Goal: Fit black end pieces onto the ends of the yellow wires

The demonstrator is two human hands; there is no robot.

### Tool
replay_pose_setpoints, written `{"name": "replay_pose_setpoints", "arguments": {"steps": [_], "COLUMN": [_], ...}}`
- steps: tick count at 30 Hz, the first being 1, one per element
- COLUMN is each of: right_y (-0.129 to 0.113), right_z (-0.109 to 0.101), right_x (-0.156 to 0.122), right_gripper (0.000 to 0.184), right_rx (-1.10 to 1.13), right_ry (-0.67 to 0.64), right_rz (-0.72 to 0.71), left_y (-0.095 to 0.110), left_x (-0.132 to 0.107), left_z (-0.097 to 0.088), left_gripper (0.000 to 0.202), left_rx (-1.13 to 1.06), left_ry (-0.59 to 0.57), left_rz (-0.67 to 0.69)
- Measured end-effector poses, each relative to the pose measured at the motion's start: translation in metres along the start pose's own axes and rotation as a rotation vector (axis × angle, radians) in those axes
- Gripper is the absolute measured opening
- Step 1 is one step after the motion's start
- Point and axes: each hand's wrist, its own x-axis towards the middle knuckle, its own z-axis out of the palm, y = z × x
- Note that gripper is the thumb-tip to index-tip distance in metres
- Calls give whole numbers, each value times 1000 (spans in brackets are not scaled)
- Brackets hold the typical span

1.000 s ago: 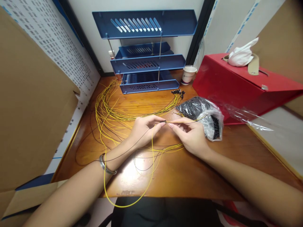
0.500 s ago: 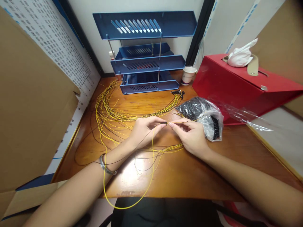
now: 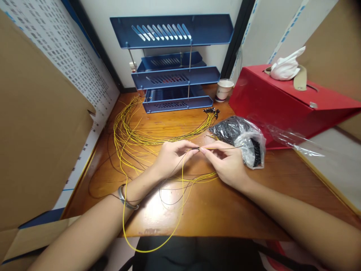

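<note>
My left hand [image 3: 172, 160] pinches a small black connector [image 3: 196, 148] between thumb and forefinger, above the middle of the table. Close against its right end, the fingertips of my right hand [image 3: 229, 162] are pinched on a thin wire [image 3: 225, 148], whose dark tail sticks out to the right past the knuckles. Whether the wire's tip is inside the connector is hidden by my fingers. A long yellow wire [image 3: 182, 195] hangs from the left fingertips in a loop past the table's front edge. Behind my hands lies a bundle of yellow and black wires [image 3: 121, 124], with black connectors [image 3: 212, 111] at its far end.
A clear plastic bag of black parts [image 3: 235, 130] lies just beyond my right hand on the wooden table [image 3: 225, 214]. At the back stand a blue tiered tray [image 3: 175, 77], a paper cup [image 3: 224, 90] and a red box [image 3: 282, 103]. Cardboard [image 3: 42, 113] borders the left.
My right fingertips have shifted very slightly toward the connector, and the wire's free tail has dropped to nearly level. Both hands keep their pinch.
</note>
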Motion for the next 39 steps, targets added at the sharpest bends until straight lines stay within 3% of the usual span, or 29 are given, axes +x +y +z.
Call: {"name": "replay_pose_setpoints", "arguments": {"steps": [19, 26, 32, 39], "right_y": [-1, -3, -1, 1], "right_z": [-2, 1, 0, 1], "right_x": [0, -2, -1, -1], "right_gripper": [14, 13, 14, 15], "right_rx": [-32, -16, 11, 21], "right_ry": [48, 10, 17, -36], "right_rz": [7, 3, 45, 34], "left_y": [-1, 2, 1, 6], "left_x": [1, -1, 0, 0], "left_z": [1, -1, 1, -2], "left_gripper": [19, 20, 19, 25], "left_rx": [-14, 2, -49, -47], "left_ry": [58, -4, 28, -51], "left_rz": [-56, -33, -55, -82]}}
